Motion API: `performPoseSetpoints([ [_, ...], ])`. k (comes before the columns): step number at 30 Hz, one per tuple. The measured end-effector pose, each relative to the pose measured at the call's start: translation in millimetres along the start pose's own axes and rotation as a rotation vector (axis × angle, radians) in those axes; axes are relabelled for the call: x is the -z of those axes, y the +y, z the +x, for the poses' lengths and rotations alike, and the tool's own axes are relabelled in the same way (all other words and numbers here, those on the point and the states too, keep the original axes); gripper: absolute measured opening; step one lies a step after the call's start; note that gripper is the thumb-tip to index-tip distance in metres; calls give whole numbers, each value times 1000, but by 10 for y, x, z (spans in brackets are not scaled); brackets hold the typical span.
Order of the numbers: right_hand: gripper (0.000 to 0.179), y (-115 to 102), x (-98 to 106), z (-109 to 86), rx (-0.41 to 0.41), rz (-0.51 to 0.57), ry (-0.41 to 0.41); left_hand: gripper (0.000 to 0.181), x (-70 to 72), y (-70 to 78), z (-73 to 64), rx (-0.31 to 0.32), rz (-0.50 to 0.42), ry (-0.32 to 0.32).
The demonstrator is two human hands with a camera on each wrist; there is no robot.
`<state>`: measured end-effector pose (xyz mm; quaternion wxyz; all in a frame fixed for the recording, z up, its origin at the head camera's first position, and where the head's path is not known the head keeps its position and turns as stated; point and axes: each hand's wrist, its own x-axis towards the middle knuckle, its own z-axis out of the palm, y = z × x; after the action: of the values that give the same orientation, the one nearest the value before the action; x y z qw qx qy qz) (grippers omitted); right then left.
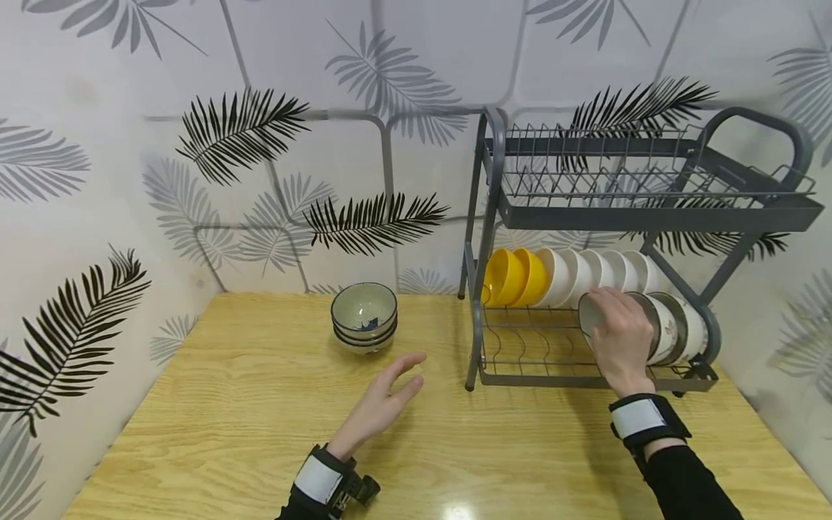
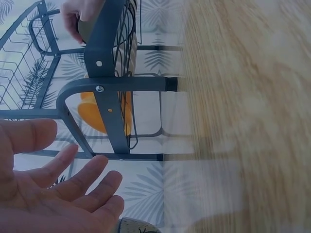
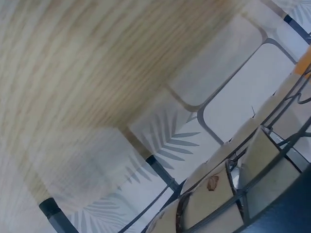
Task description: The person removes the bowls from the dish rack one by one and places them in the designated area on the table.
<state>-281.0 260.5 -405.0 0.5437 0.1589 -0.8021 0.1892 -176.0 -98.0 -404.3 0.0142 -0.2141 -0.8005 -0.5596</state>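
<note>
My right hand point(image 1: 620, 336) grips the rim of a bowl point(image 1: 588, 316) in the front row of the dish rack's lower tier. Two dark-rimmed patterned bowls point(image 1: 694, 334) stand on edge just right of it. The right wrist view shows bowls point(image 3: 214, 194) behind the rack wires, but no fingers. My left hand point(image 1: 380, 404) is held over the table with fingers loosely spread, holding nothing; in the left wrist view its palm point(image 2: 53, 194) faces up. Nearest to it is a stack of dark-rimmed bowls point(image 1: 364, 318), patterned in blue inside, on the table.
The two-tier dark metal dish rack point(image 1: 656, 217) stands on the right of the wooden table point(image 1: 260, 404). Yellow bowls point(image 1: 507, 278) and several white bowls point(image 1: 575, 278) line the lower tier's back row. Behind is a leaf-patterned wall point(image 1: 416, 72).
</note>
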Motion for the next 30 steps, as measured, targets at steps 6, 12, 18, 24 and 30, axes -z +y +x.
performPoseSetpoints([
  [6, 46, 47, 5, -54, 89, 3, 45, 36, 4, 29, -13, 12, -1, -3],
  [12, 46, 73, 22, -15, 125, -1, 89, 38, -24, -149, 31, 18, 4, -4],
  [18, 49, 60, 48, 100, 114, 35, 149, 40, -20, -332, 67, 7, 17, -4],
  [24, 48, -65, 84, 203, 47, 97, 230, 42, -3, -333, 67, -3, 19, -14],
  [30, 48, -315, 177, 307, -91, 260, 338, 41, 0, -337, 64, -6, 24, -7],
])
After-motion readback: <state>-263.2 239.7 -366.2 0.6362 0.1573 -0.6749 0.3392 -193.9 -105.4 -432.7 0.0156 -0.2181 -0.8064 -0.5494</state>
